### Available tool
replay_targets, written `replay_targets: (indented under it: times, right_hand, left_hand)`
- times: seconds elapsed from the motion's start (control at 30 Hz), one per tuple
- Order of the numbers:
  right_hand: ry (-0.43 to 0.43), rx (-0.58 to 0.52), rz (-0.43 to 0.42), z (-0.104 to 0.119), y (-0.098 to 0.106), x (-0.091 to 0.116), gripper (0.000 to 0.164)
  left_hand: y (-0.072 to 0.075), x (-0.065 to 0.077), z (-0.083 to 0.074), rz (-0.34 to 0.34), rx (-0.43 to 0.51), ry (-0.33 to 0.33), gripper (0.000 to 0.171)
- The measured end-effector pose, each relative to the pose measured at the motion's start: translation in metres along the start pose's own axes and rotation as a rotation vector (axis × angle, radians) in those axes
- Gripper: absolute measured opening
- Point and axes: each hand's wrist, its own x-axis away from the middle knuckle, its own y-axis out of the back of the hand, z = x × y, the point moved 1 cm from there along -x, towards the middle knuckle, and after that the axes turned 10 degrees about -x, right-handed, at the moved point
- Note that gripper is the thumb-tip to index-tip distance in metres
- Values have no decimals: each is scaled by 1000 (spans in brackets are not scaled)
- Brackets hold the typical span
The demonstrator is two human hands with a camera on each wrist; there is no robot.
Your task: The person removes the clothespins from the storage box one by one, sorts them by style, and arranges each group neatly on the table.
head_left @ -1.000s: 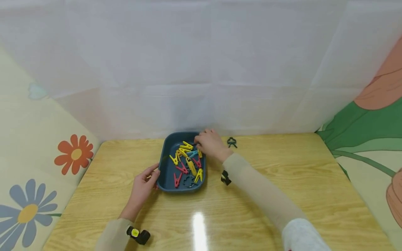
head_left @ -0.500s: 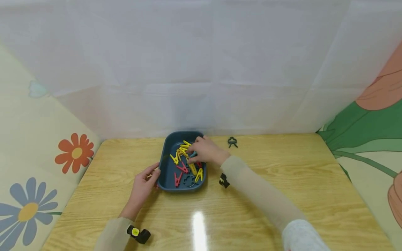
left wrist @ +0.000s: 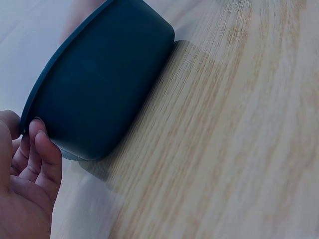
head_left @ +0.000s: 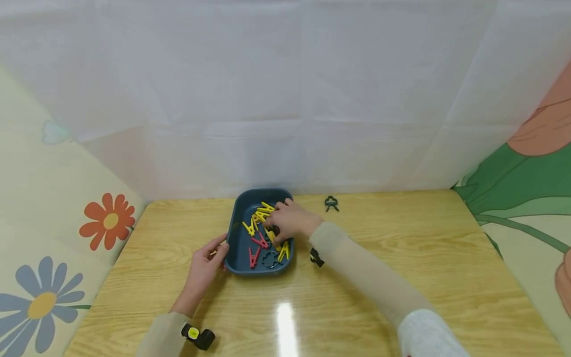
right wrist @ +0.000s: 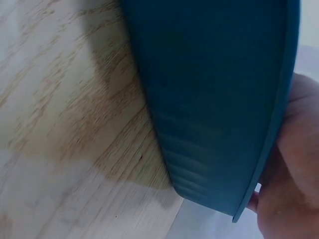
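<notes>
A dark blue plastic bin holds several small clothespins, yellow and red, and a dark flower-shaped clip. My left hand pinches the bin's left rim near its front corner; the left wrist view has the fingers against the outer wall. Over the bin's right side reaches my right hand, its fingers bent down among the clothespins around a larger yellow clip. I cannot tell whether it grips that clip. In the right wrist view the bin's wall hides the fingertips. A red clothespin lies near the front.
Right of the bin, a dark clip lies on the wooden table near the back edge. A white sheet hangs behind the table. Flower-patterned panels stand at the sides.
My right hand has moved from the bin's back right rim inward and toward the front, over the clothespins, and now covers the blue one. The left hand stays on the rim.
</notes>
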Motion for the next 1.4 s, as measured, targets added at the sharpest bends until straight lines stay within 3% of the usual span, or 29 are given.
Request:
replay_targets:
  times: [0.1,0.33,0.6,0.83,1.07,1.27,1.4]
  right_hand:
    - [-2,-33,-7,-1,0,0,63]
    - [19,-226,-55,-7,3,3,54]
    - [51,-344,-92,-12,10,11,46]
    - [65,-364,-133,-13,14,19,37]
    - [66,-305,-203,-16,13,22,11]
    - [78,-302,-238,-19,13,23,7]
    - [78,-357,-266,-21,13,27,8]
  left_hand:
    - [0,0,-2,3,5,-6,42]
    - [1,1,-3,0,4,-7,41]
    - [1,1,-2,0,-1,-14,41]
    - [2,1,-2,-12,-1,-14,40]
    - [3,0,-3,5,-6,-4,42]
    - [2,1,-3,-1,-1,-12,41]
    - [1,2,-2,-8,-2,-6,40]
